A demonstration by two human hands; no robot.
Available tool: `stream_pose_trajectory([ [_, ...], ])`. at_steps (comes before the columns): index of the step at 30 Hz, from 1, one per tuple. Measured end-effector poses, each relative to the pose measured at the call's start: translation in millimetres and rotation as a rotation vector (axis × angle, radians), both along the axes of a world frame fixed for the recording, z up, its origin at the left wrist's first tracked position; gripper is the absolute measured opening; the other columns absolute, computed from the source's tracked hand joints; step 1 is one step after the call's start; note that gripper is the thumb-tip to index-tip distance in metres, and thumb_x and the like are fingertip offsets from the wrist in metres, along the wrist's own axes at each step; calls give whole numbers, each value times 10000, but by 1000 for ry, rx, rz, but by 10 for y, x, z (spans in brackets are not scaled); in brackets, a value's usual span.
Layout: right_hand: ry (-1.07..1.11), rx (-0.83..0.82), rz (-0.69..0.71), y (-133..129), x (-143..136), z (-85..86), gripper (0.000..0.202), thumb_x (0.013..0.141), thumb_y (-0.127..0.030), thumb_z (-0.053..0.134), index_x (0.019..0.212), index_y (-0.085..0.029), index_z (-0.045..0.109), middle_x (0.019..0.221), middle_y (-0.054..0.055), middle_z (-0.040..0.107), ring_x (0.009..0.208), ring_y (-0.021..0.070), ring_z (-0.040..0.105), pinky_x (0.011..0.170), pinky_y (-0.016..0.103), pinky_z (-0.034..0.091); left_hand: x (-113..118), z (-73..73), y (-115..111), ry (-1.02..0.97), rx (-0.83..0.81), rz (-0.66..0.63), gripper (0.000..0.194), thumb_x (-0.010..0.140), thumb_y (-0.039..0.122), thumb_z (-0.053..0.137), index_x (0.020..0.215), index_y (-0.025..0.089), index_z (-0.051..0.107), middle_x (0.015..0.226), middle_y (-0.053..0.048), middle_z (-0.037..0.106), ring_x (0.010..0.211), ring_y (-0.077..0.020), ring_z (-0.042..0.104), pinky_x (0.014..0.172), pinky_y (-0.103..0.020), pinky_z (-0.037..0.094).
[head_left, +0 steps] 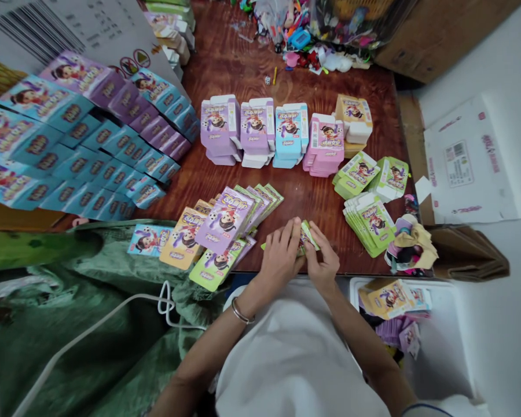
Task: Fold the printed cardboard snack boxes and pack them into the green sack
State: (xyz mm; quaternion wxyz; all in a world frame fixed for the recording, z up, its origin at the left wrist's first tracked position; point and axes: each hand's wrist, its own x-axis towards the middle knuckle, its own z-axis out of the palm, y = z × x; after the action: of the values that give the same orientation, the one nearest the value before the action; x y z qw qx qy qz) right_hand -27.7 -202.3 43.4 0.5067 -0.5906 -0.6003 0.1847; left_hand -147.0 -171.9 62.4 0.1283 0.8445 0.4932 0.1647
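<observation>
At the table's front edge both my hands are on a small green carton (306, 236). My left hand (281, 249), with a bracelet on its wrist, lies over its left part, the fingers close together. My right hand (323, 258) pinches its right side between thumb and fingers. Much of the carton is hidden under them. Left of my hands lie fanned flat cartons: a purple one (226, 220) on top, an orange one (183, 238), a green one (217, 265) and a blue one (149, 240). Stacked green cartons (373, 225) lie to the right.
Blue and purple boxes (99, 142) are piled at the left. Purple (219, 124), blue (290, 130), pink (325, 142) and orange (355, 119) box stacks stand across the table (304, 200). Small toys (301, 39) lie at the back. A white bin (445, 341) sits lower right.
</observation>
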Motion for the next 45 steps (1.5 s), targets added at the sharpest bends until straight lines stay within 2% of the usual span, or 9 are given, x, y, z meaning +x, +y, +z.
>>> stream_pose_trajectory([
  [5, -202, -46, -17, 147, 776, 80, 133, 875, -339, 607, 944, -255, 683, 1193, 79, 682, 1126, 251, 637, 998, 470, 494, -92, -184, -22, 73, -17, -45, 544, 902, 140, 419, 1444, 176, 408, 1535, -179, 343, 1408, -323, 347, 1097, -524, 327],
  [8, -468, -145, -249, 203, 1560, 103, 589, 793, -496, 671, 1252, -137, 584, 1405, 228, 492, 1373, 368, 379, 1135, 584, 264, -204, -377, -4, 122, -103, -84, 605, 841, 14, 380, 1425, 160, 435, 1529, -168, 358, 1455, -303, 259, 1160, -565, 251],
  [13, -775, -491, -315, 134, 2240, -43, 926, 794, -716, 482, 1406, -23, 417, 1299, 301, 526, 1234, 405, 485, 1002, 587, 398, -147, -367, 12, 112, -152, -83, 501, 931, 163, 389, 1421, 61, 420, 1521, -211, 350, 1459, -325, 225, 1170, -581, 237],
  [20, -684, -315, -550, 2, 1914, 63, 773, 797, -631, 561, 1325, -67, 538, 1195, 255, 586, 1162, 363, 534, 978, 537, 437, 228, -24, 51, -405, -377, -192, 531, 946, 346, 482, 1419, 112, 420, 1473, -175, 443, 1426, -272, 330, 1196, -534, 194],
  [24, 9, -166, -716, -24, 1516, 169, 479, 791, -515, 632, 1063, -125, 687, 957, 128, 692, 870, 248, 648, 869, 463, 522, 476, -69, 64, -935, -898, -94, 727, 866, 440, 608, 1484, 187, 321, 1439, -177, 483, 1343, -248, 461, 1130, -495, 331],
  [28, 632, -302, -423, -75, 876, 161, 470, 746, -432, 709, 1138, -180, 650, 1014, 76, 716, 775, 178, 670, 727, 362, 573, 562, -34, 110, -1350, -1325, -26, 959, 668, 707, 689, 1441, 212, 411, 1442, -169, 486, 1309, -299, 494, 1077, -457, 399],
  [36, -257, -43, -79, 18, 387, 278, 298, 825, -347, 671, 1107, -260, 706, 1219, 110, 646, 1147, 260, 582, 1011, 475, 462, 167, 54, 136, -1501, -1510, 132, 788, 672, 825, 550, 1070, 160, 693, 1008, -127, 723, 933, -268, 679, 753, -352, 538],
  [41, -170, -38, 271, 267, 510, 476, 459, 818, -375, 680, 1260, -270, 611, 994, 62, 711, 1121, 259, 582, 994, 479, 471, 47, 39, 26, -1424, -1561, 97, 711, 478, 776, 744, 866, 181, 714, 765, -65, 709, 619, -166, 615, 584, -289, 484],
  [45, 11, -38, 109, 237, 538, 474, 415, 801, -341, 710, 1207, -281, 647, 861, 13, 675, 986, 201, 614, 982, 413, 477, 73, 135, 34, -1360, -1555, 142, 670, 488, 591, 859, 958, 142, 696, 840, -81, 720, 660, -174, 641, 617, -282, 495],
])
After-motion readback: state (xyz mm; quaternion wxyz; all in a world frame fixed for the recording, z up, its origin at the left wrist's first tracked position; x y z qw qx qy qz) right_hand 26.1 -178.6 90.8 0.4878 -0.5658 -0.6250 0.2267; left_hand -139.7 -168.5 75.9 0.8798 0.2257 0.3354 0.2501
